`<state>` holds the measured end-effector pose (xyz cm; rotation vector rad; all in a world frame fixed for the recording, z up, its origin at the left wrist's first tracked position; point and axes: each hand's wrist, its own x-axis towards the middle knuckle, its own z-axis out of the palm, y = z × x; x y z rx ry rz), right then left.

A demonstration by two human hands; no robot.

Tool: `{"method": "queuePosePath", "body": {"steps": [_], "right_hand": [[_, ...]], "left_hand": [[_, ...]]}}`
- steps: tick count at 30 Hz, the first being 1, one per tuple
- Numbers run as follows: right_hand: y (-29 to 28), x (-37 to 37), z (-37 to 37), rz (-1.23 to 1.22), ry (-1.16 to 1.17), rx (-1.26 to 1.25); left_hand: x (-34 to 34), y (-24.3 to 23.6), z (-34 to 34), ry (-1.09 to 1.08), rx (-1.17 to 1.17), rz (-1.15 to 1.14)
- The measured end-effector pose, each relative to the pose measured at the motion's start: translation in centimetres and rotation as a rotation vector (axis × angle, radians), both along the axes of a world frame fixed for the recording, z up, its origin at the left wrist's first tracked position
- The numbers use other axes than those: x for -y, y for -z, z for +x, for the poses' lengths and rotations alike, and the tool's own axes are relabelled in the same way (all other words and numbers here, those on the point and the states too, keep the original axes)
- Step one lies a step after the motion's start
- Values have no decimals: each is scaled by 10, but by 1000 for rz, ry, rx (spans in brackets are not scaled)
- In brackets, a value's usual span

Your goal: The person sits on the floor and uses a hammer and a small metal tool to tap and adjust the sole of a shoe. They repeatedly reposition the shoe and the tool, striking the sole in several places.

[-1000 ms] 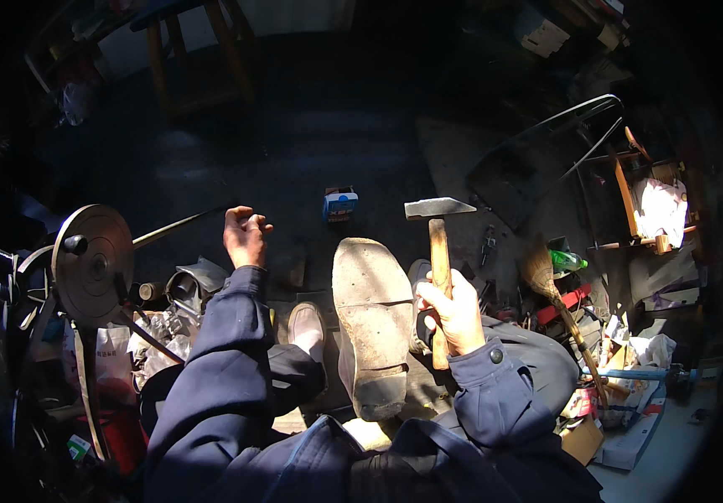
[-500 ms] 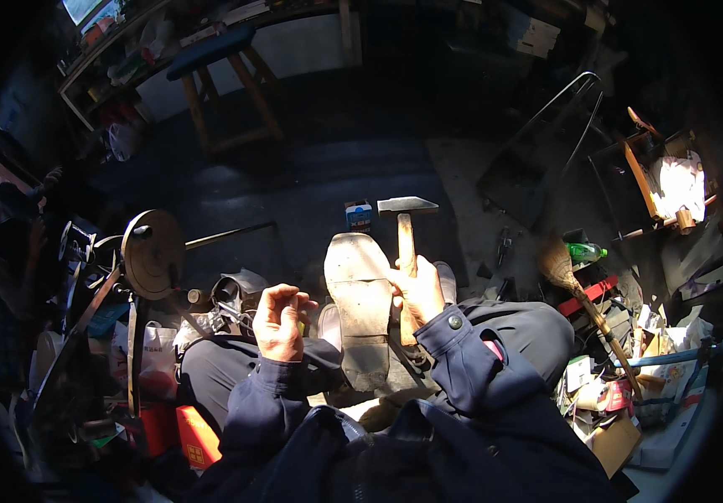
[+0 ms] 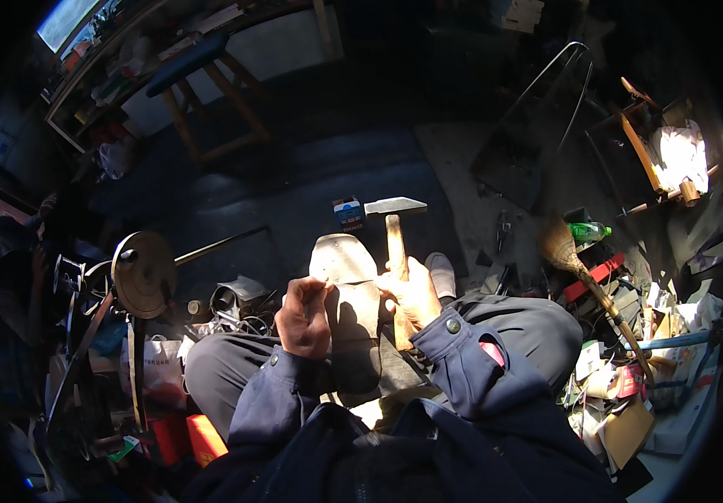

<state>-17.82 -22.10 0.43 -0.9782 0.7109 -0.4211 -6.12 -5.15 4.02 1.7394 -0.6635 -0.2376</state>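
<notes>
A pale tan shoe sole [image 3: 343, 258] faces up between my knees, its rounded end pointing away from me. My right hand [image 3: 416, 298] is wrapped round the wooden handle of a hammer [image 3: 395, 239], which stands upright with its metal head at the far end. The right fingers lie at the sole's right edge. My left hand [image 3: 304, 320] is over the sole's left edge, thumb and fingertips pinched together. Whatever they hold, if anything, is too small to make out. Shadow from the left hand covers part of the sole.
A small blue and white box [image 3: 348, 213] lies beyond the sole. At left stands a metal machine with a round wheel [image 3: 143, 275]. A broom [image 3: 583, 272], a green bottle [image 3: 588, 231] and piled scraps [image 3: 621, 394] are at right. A stool [image 3: 202, 84] stands far left.
My left hand has moved right, from beside the sole to over its left edge, and its fingers have closed into a pinch. The right hand still grips the hammer. The whole view has shifted slightly.
</notes>
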Motion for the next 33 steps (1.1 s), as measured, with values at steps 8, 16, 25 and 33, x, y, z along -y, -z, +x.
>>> {"method": "queuePosePath", "body": {"steps": [8, 16, 25, 33], "right_hand": [[4, 1, 5, 91, 10, 47], [7, 0, 5, 218, 14, 44], [5, 1, 3, 211, -5, 7], [2, -4, 5, 210, 49, 22]], "left_hand": [[24, 8, 7, 12, 36, -23], [43, 6, 14, 147, 205, 148], [43, 10, 17, 160, 135, 183], [43, 13, 18, 161, 129, 165]]}}
